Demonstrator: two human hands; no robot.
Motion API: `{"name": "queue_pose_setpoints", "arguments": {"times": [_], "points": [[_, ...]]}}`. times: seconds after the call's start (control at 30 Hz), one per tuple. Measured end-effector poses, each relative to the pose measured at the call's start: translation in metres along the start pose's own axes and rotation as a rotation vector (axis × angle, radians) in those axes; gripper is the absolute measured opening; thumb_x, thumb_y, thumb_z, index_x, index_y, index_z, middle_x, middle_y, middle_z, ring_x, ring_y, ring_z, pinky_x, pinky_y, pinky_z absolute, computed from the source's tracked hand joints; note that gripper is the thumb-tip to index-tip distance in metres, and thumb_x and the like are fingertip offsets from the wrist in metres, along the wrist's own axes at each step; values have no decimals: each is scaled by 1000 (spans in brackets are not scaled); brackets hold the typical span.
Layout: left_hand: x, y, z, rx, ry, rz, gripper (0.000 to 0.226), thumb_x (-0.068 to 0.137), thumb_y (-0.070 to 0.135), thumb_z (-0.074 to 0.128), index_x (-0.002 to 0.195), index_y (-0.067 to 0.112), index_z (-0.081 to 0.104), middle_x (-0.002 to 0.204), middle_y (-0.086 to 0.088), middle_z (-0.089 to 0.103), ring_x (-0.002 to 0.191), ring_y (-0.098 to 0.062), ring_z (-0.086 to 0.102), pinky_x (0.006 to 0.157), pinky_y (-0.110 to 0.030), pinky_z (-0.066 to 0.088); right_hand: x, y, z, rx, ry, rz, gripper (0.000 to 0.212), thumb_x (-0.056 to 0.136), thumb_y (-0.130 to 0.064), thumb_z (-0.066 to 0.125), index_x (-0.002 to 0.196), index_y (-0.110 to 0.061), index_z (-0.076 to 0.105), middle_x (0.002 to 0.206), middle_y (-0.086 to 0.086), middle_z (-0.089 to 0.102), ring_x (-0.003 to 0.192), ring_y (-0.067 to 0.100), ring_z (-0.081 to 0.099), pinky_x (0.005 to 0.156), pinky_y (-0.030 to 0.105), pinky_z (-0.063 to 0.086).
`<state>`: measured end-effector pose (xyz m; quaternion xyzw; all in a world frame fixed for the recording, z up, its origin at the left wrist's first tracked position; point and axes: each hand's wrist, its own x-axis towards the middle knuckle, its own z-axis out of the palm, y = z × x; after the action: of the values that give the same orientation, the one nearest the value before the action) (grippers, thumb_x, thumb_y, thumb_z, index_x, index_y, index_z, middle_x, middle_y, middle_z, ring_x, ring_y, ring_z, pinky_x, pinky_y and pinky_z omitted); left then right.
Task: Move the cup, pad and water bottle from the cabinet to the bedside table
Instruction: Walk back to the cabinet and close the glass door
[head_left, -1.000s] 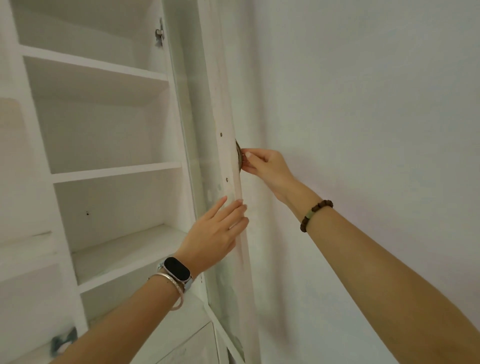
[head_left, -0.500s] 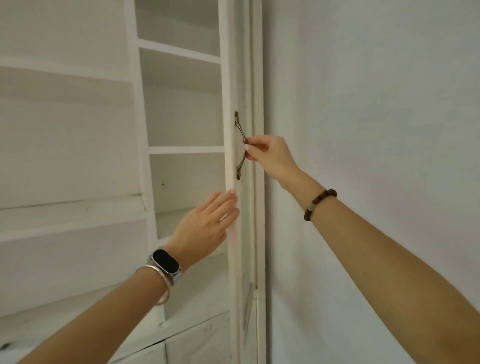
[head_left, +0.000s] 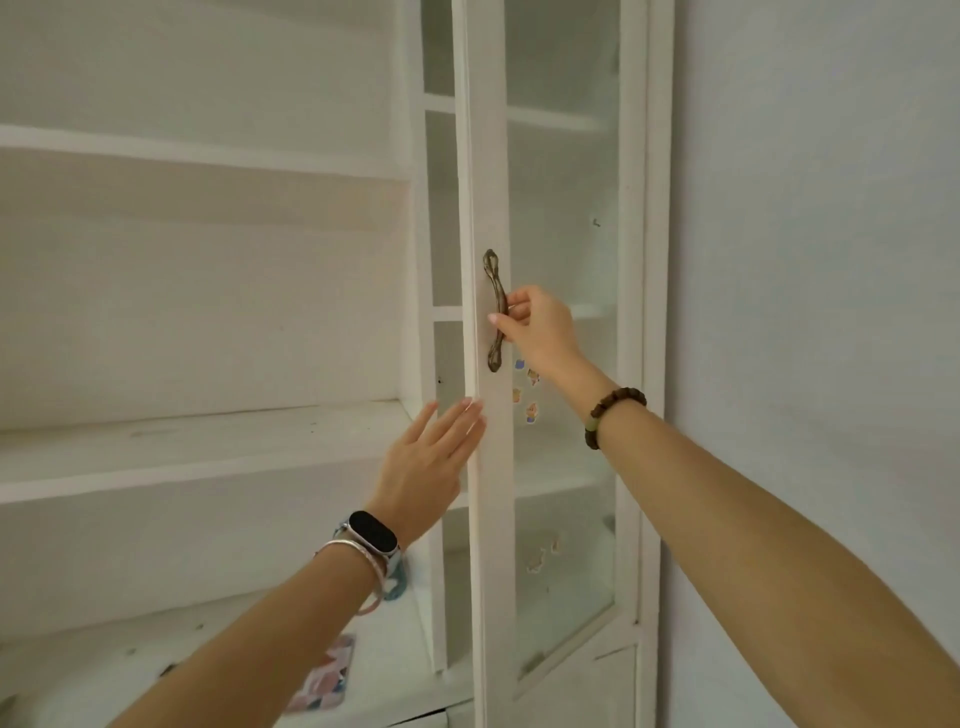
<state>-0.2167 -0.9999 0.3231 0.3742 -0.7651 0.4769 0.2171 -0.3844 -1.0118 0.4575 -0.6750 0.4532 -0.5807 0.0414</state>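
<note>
A white cabinet with a glass door (head_left: 561, 364) fills the view. My right hand (head_left: 537, 330) is closed on the door's bronze handle (head_left: 494, 310). My left hand (head_left: 428, 462) lies flat with fingers spread against the door's left edge, holding nothing. On the lower surface, partly hidden by my left forearm, lies a flat patterned pad (head_left: 324, 675). A small blue-rimmed object (head_left: 396, 587) peeks out behind my left wrist; I cannot tell what it is. No cup or water bottle is visible.
Open white shelves (head_left: 208, 447) stretch to the left, with bare boards in sight. A plain white wall (head_left: 810, 260) runs along the right of the cabinet. Small stickers (head_left: 530, 395) sit on the door glass below the handle.
The door has swung from edge-on toward the cabinet, its glass front facing me. Both hands moved with it, and the view shifted right and down, revealing the pad.
</note>
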Motion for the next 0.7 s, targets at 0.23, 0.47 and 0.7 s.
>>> {"name": "queue_pose_setpoints", "arguments": {"times": [0.23, 0.47, 0.7], "points": [[-2, -16, 35, -15, -18, -30, 65, 80, 9, 54, 142, 7, 37, 150, -11, 32, 141, -25, 24, 114, -47, 24, 19, 10, 32, -12, 82, -39, 25, 86, -19, 72, 105, -8, 60, 86, -6, 59, 71, 0, 53, 67, 12, 47], [-1, -38, 62, -15, -87, -64, 67, 84, 18, 53, 145, 7, 28, 153, -9, 25, 142, -23, 20, 113, -46, 27, 38, 21, 65, 43, 148, -64, 22, 80, -16, 78, 94, -9, 62, 77, -7, 60, 68, 5, 57, 65, 12, 47], [2, -47, 86, -28, -96, -105, 62, 90, 25, 42, 146, 7, 22, 154, -9, 19, 143, -23, 18, 115, -44, 23, 54, 32, 84, 92, 167, -82, 22, 79, -14, 79, 94, -6, 65, 73, -10, 58, 63, -3, 53, 57, 0, 42]]}}
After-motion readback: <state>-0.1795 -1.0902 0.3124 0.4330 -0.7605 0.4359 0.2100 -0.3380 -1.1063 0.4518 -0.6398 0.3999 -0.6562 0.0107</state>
